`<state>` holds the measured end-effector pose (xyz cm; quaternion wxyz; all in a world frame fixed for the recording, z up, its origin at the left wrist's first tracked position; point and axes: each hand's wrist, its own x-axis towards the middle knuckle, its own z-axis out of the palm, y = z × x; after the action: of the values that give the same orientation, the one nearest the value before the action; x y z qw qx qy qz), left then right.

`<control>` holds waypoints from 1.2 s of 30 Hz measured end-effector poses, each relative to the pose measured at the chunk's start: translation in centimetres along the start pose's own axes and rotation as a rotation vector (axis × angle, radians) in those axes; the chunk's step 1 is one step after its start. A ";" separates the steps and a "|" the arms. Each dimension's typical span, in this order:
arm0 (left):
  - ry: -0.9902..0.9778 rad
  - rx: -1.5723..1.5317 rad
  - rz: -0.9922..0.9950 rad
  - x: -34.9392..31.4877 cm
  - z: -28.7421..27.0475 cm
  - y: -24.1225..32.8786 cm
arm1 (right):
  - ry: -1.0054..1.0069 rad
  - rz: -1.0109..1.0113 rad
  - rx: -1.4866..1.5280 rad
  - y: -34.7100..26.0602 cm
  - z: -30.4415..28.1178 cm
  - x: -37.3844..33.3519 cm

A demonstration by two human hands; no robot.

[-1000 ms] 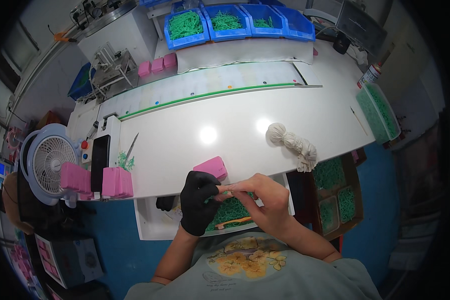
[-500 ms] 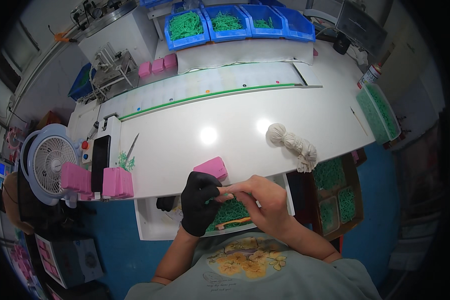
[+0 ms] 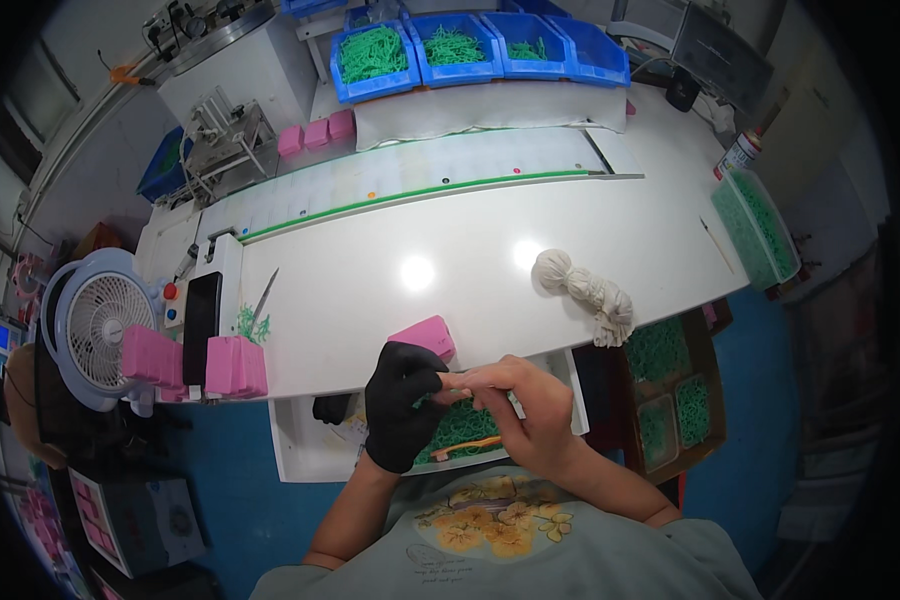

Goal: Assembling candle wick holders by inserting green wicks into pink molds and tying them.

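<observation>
My left hand (image 3: pixel 403 405) wears a black glove with bare fingertips poking out. Its thumb and finger are pinched together over the open drawer (image 3: pixel 305 462). My right hand (image 3: pixel 530 400), ungloved, meets it there, thumb and fingers closed at the same spot. Whatever the two pinches hold is too small or hidden to make out. Just beyond the left hand, a pink block (image 3: pixel 425 335) lies on the white table (image 3: pixel 370 300) near its front edge. Below the hands, the drawer contains green stringy pieces (image 3: pixel 470 425) and an orange-handled toothbrush (image 3: pixel 470 447).
A green-edged conveyor belt (image 3: pixel 400 180) crosses the far table. Blue bins (image 3: pixel 460 70) of green pieces stand behind it. A bundled cloth (image 3: pixel 585 293) lies right; tweezers (image 3: pixel 265 292), pink blocks (image 3: pixel 235 365) and a fan (image 3: pixel 110 325) are left. A clear tub (image 3: pixel 755 225) stands far right.
The coloured dots on the conveyor belt have shifted left. Both hands stay pinched together in nearly the same place, with only slight finger movement.
</observation>
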<state>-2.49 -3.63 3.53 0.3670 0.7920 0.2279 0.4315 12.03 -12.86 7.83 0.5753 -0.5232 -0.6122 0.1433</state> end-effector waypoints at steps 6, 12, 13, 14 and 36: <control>-0.020 -0.031 -0.062 -0.2 0.1 0.0 | 0.132 0.016 0.079 0.2 0.6 -0.2; -0.006 -0.036 -0.061 -0.1 -0.1 -0.3 | -0.067 0.275 -0.104 0.0 -2.0 0.3; -0.007 -0.038 -0.060 -0.1 0.0 -0.3 | -0.123 0.303 -0.113 0.1 -2.2 0.3; 0.000 -0.036 -0.054 -0.1 0.0 -0.3 | -0.181 0.337 -0.116 0.1 -2.3 0.3; -0.065 -0.214 -0.213 -0.4 -1.2 -0.2 | -0.193 0.304 -0.128 1.4 -1.0 -0.1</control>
<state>-3.68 -3.27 3.58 0.5003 0.7331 0.2515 0.3861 13.52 -12.81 7.01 0.4512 -0.6291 -0.5861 0.2388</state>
